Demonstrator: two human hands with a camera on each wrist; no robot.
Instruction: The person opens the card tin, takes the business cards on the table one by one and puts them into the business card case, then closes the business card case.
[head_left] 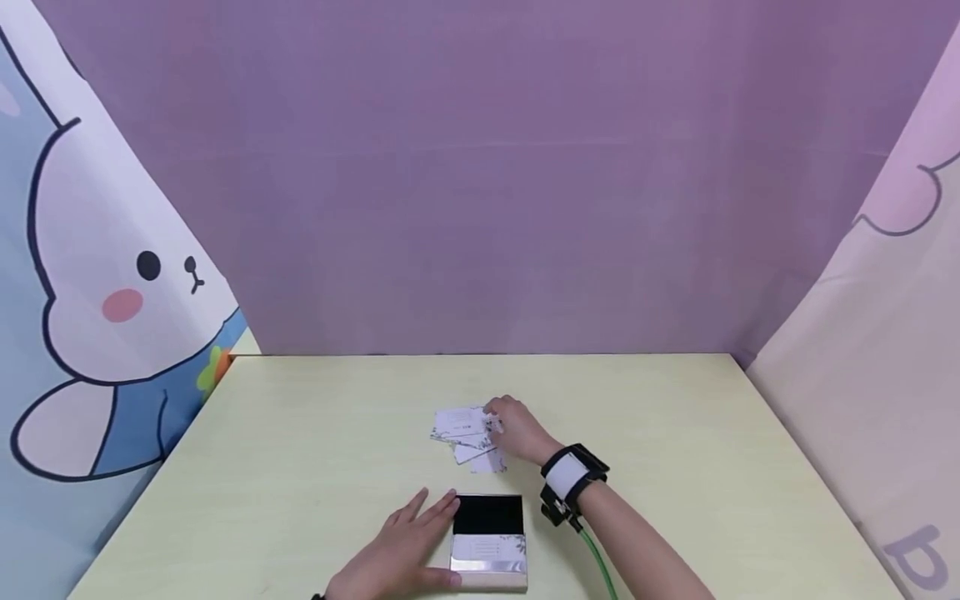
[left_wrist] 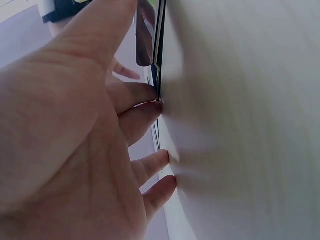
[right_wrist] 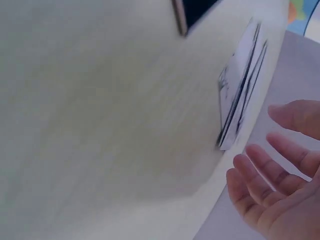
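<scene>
Cards [head_left: 467,435]: white, printed with small leafy marks, lying in a loose overlapping heap near the middle of the pale yellow table [head_left: 300,450]; at least four can be told apart in the head view, the exact count unclear because they overlap. Box [head_left: 488,542]: one, shallow and rectangular, standing at the near edge of the table in front of the heap and apart from it; its far half shows black, its near half shows one white card face [head_left: 489,547] of the same pattern, with a pale shiny strip along the near rim. Left hand [head_left: 402,548]: one, laid flat on the table, fingers straight and slightly spread, fingertips touching the left side of the box; it grips nothing. Right hand [head_left: 517,432]: one, over the right edge of the heap, fingers loosely bent above the topmost cards; the right wrist view shows the fingers [right_wrist: 265,175] apart and just beside the card edges, clasping nothing. Wrist strap [head_left: 570,479]: one, black and white, with one green cable [head_left: 596,558] running back along the forearm.
</scene>
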